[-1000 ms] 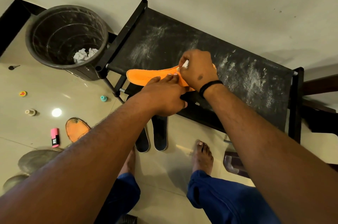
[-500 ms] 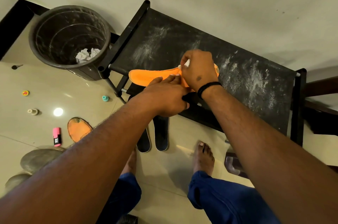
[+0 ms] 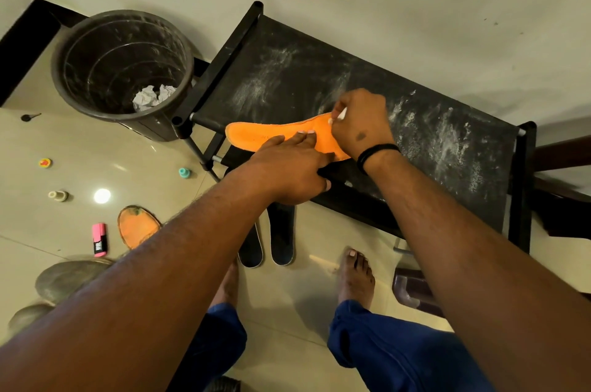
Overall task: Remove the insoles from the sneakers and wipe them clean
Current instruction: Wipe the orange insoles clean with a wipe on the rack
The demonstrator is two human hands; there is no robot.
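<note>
An orange insole point(image 3: 256, 136) lies along the front edge of a dusty black rack shelf point(image 3: 431, 142). My left hand point(image 3: 287, 171) presses flat on its middle with straight fingers. My right hand point(image 3: 361, 124) grips a small white wipe point(image 3: 341, 113) against the insole's right end, which it hides. A second orange insole point(image 3: 136, 225) lies on the floor at the left. Two dark insoles point(image 3: 281, 238) lie side by side on the floor under the rack's front.
A dark bin point(image 3: 118, 65) with crumpled white paper point(image 3: 153, 97) stands left of the rack. A pink marker point(image 3: 99, 239), small caps point(image 3: 184, 172) and grey shoes point(image 3: 70, 279) dot the tiled floor. My bare feet point(image 3: 356, 276) stand before the rack.
My right hand with the wipe has shifted slightly right along the insole. The left hand keeps pressing in the same place.
</note>
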